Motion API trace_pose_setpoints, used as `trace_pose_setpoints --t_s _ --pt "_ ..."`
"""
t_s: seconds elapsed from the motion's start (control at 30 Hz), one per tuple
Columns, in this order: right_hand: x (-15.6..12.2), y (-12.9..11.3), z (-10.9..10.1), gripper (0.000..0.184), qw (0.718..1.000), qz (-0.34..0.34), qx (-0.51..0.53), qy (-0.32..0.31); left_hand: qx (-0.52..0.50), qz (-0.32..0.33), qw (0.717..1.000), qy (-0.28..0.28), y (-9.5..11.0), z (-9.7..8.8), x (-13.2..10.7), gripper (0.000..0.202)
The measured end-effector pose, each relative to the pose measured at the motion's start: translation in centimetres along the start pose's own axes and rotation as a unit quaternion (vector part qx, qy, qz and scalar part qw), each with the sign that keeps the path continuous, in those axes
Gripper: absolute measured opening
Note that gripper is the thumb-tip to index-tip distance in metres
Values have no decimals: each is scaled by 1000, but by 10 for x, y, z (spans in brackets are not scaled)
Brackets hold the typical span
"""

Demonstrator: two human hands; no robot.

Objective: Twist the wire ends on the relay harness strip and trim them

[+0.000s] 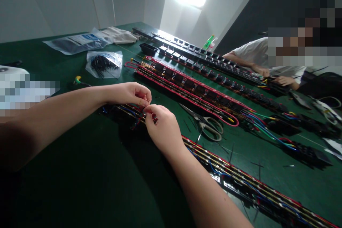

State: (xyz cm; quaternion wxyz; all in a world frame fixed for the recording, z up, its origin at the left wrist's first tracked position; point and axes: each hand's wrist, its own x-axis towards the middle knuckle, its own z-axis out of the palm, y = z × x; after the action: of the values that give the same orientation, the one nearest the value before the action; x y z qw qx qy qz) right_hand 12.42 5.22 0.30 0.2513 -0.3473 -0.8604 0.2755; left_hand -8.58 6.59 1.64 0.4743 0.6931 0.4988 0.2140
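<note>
Socket strip (240, 181), long and stiff-looking, stretched slantwise across green table (80, 171) from beneath both hands toward lower right. Probably unwieldy by one end, so better lifted at the black housings. Left hand (130, 94) and right hand (162, 128) each closed in a fingertip pinch, meeting over the strip's near end. Scissors (210, 126) just beside (handles rightward). Pinched wires (135, 112) thin, springy, likely easily kinked; best held near terminals.

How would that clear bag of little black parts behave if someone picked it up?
The clear bag would probably sag and crumple, since its thin film lies wrinkled on the green table. The loose black pieces inside would likely slide toward the lowest corner. Its glossy film may feel slippery.
</note>
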Motion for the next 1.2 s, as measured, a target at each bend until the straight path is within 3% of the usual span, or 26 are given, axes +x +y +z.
trace_pose_setpoints --t_s 0.5,0.7,0.93,1.2 --pt "0 -3 0 30 1000 3 -3 -15 1 -17 999 46 6 7 -1 24" --pt "-1 -3 0 28 1000 7 -18 -19 -7 -23 999 23 4 1 -1 28" --pt "0 -2 -1 24 999 3 -29 -21 20 -33 998 -44 4 -8 -2 30" --pt "0 -3 -1 22 999 4 -36 -26 5 -17 999 -36 -2 -6 0 28"
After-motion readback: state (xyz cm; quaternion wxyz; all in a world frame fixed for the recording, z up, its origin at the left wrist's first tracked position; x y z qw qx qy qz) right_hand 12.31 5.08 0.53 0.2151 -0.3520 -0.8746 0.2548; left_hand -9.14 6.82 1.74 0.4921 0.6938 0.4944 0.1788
